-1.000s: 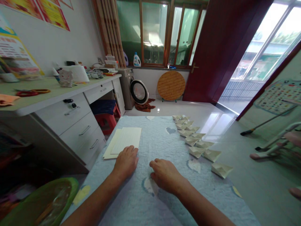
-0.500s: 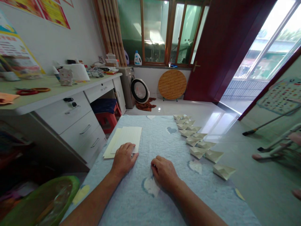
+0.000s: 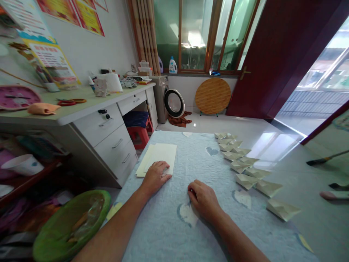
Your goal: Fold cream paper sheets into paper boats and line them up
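- Left hand (image 3: pixel 156 178): you have it lying flat, grip wide, palm down on the lower right corner of the stack; nothing pinched.
- Cream paper sheets (image 3: pixel 159 159): a small stack of at least two, slightly offset, lying flat near the far edge of the mat, under your left fingers.
- Right hand (image 3: pixel 203 201): resting on the mat apart from the paper, fingers curled, grip narrow; no held item visible.
- White heart patch (image 3: pixel 187 214): sits just under your right fingertips.
- Blue quilted mat (image 3: pixel 152 233): carries the paper and both hands.
- Paper boats (image 3: pixel 240 165): folded, cream, upright, in a double row down the right side of the mat, well apart from your right hand; the nearest sits at the mat's edge.
- Drawer table (image 3: pixel 109 145): white, to your left, beside the mat.
- Green basin (image 3: pixel 71 225): on the floor, left of your left forearm.
- Washing machine (image 3: pixel 160 98): against the far wall.
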`<action>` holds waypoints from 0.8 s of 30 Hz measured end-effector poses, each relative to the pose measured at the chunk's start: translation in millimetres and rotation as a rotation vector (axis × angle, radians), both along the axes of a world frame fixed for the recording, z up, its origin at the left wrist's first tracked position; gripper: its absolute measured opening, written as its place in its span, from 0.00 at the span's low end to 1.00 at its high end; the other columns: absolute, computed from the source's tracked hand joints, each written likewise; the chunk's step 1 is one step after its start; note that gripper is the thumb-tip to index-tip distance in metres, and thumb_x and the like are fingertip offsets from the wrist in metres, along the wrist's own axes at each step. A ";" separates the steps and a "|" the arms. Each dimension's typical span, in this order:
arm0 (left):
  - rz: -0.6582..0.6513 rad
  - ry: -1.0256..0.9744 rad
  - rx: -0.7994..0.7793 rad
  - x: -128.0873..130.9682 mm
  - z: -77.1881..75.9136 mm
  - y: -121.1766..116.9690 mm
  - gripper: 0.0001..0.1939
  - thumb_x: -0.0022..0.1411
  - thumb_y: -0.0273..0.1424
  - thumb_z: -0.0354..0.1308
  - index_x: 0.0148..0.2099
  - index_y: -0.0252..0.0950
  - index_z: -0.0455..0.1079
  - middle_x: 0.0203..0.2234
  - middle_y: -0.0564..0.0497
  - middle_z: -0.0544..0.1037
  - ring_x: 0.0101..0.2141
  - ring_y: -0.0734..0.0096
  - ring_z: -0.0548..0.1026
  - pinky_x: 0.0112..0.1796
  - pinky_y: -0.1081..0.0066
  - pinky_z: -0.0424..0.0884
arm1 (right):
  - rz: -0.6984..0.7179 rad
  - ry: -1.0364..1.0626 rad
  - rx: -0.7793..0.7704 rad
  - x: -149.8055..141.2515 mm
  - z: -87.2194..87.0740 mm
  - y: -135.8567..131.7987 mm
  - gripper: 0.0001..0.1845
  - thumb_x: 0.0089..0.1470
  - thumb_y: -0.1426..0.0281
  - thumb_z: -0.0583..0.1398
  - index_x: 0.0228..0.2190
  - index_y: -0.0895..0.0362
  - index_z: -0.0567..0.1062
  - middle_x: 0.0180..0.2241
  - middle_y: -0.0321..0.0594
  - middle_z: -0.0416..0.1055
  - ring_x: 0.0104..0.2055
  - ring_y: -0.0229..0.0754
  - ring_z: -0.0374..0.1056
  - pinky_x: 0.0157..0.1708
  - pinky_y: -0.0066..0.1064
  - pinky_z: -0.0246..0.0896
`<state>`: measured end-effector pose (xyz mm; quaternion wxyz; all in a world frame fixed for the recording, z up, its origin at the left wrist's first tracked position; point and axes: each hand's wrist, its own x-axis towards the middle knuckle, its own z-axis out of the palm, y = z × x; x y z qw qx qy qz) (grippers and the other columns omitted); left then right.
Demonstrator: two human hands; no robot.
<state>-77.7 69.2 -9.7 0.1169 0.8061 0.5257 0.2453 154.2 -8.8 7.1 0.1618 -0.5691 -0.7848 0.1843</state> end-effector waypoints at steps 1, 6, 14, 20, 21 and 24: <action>0.020 -0.001 0.006 0.0 0.0 0.7 0.14 0.57 0.32 0.63 0.46 0.37 0.73 0.48 0.45 0.75 0.50 0.56 0.71 0.53 0.60 0.65 | -0.001 0.003 -0.003 0.0 -0.3 0.1 0.08 0.57 0.75 0.56 0.35 0.55 0.75 0.35 0.37 0.73 0.37 0.38 0.67 0.37 0.26 0.54; 0.355 0.100 0.052 -5.7 2.3 3.9 0.14 0.65 0.32 0.53 0.50 0.35 0.73 0.52 0.43 0.72 0.53 0.58 0.69 0.55 0.62 0.63 | 0.001 0.002 -0.003 0.1 -0.8 0.3 0.08 0.57 0.75 0.56 0.34 0.55 0.75 0.34 0.37 0.73 0.36 0.38 0.67 0.37 0.26 0.53; 0.450 0.204 0.008 -9.2 -2.1 4.1 0.22 0.64 0.35 0.55 0.57 0.31 0.67 0.54 0.38 0.71 0.54 0.51 0.67 0.55 0.58 0.61 | -0.024 -0.021 0.017 -2.2 -3.3 2.0 0.08 0.57 0.75 0.55 0.33 0.55 0.74 0.33 0.37 0.73 0.35 0.38 0.67 0.35 0.26 0.52; 0.416 0.225 -0.004 -7.2 -4.0 7.2 0.28 0.58 0.37 0.62 0.59 0.33 0.67 0.60 0.36 0.63 0.56 0.47 0.66 0.57 0.57 0.61 | -0.027 -0.046 0.036 -4.4 -6.7 1.9 0.08 0.58 0.75 0.55 0.33 0.55 0.74 0.33 0.37 0.73 0.36 0.39 0.67 0.35 0.27 0.53; 0.410 0.212 -0.004 -8.4 -4.3 8.3 0.28 0.57 0.37 0.63 0.58 0.33 0.67 0.59 0.35 0.63 0.57 0.47 0.66 0.57 0.57 0.61 | -0.028 -0.056 0.033 -5.0 -5.5 2.1 0.08 0.58 0.75 0.55 0.33 0.55 0.75 0.33 0.38 0.73 0.35 0.40 0.67 0.35 0.28 0.53; 0.394 0.123 0.001 -12.6 -6.2 11.4 0.28 0.54 0.37 0.65 0.56 0.34 0.69 0.57 0.36 0.66 0.57 0.45 0.66 0.57 0.55 0.62 | 0.009 -0.076 0.011 -9.8 2.5 7.0 0.08 0.57 0.75 0.56 0.34 0.55 0.76 0.34 0.39 0.74 0.36 0.41 0.68 0.35 0.29 0.56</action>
